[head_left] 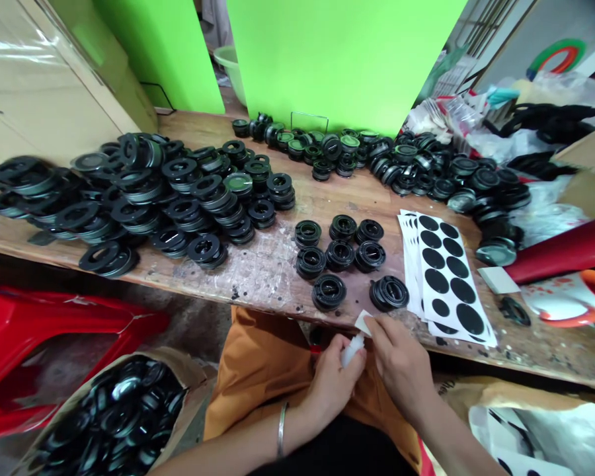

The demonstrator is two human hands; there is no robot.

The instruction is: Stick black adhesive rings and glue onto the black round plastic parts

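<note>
Low over my lap, by the table's front edge, my left hand (334, 377) is wrapped round a small white squeeze bottle (353, 350), its nozzle pointing up. Beside it my right hand (399, 357) pinches a small white piece (363, 322), paper or cloth, close to the bottle's tip; whether they touch I cannot tell. Just beyond the hands stand several round black plastic parts (328, 291) in short rows, and a black stack (389, 292) sits nearest my right hand. Right of these lie white sheets of black round stickers (446, 277), overlapping one another.
Piles of black ring parts (178, 192) cover the table's left side; more (347, 149) line the back below a green board (337, 59). To the right are a red cylinder (565, 251) and a white-orange mug (560, 297). A filled sack (123, 410) and red stool (69, 330) stand lower left.
</note>
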